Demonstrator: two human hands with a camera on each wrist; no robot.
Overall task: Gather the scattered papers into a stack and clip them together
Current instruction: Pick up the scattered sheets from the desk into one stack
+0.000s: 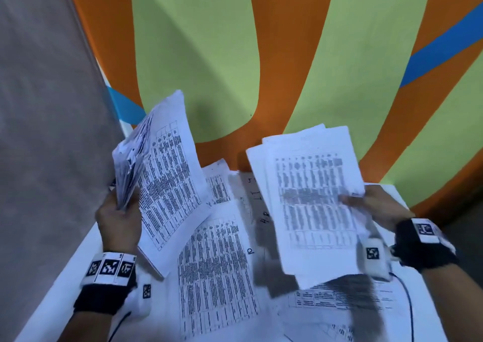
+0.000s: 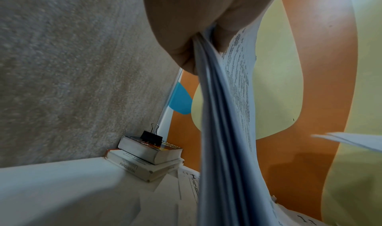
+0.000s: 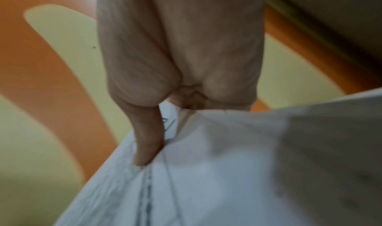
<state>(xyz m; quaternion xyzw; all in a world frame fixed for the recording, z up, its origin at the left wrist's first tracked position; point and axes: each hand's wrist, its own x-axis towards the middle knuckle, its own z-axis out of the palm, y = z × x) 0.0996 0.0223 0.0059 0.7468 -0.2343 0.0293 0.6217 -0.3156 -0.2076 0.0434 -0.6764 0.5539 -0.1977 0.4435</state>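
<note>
My left hand [image 1: 119, 215] grips a thick bunch of printed sheets [image 1: 159, 174] by its lower edge and holds it upright above the table's left side; the left wrist view shows that bunch [image 2: 223, 131] edge-on below my fingers [image 2: 181, 54]. My right hand [image 1: 371, 202] pinches a thinner sheaf of printed pages [image 1: 311, 200] by its right edge, lifted over the table; in the right wrist view the thumb [image 3: 147, 139] presses on that sheaf [image 3: 206, 180]. More printed sheets [image 1: 217, 271] lie loose on the white table [image 1: 65, 281]. A black binder clip [image 2: 151, 137] stands on two stacked books [image 2: 144, 156].
The books sit in the table's far left corner against a grey wall [image 2: 62, 66]. An orange, green and blue painted wall [image 1: 261, 54] runs behind the table. A black cable [image 1: 410, 307] crosses the sheets at the right.
</note>
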